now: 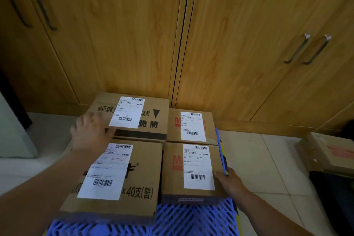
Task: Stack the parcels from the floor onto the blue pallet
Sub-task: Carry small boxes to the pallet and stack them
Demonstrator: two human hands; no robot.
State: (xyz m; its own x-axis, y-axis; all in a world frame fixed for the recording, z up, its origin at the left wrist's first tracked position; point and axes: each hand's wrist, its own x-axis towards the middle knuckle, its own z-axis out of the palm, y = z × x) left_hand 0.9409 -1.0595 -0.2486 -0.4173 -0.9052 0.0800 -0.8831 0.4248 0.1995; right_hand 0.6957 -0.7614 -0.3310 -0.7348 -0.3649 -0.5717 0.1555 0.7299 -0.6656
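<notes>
While four parcels lay on the blue pallet point(193, 218), the far-left parcel point(132, 115) was touched by the open left hand point(92, 132), the near-right parcel point(193, 170) was steadied by the right hand point(229, 182), its grip hidden, and the floor parcel point(329, 151) was judged next.

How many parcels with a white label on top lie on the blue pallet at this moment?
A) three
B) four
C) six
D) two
B: four labelled parcels lie in two rows on the blue pallet: far left parcel, far right parcel, near left parcel and near right parcel.
</notes>
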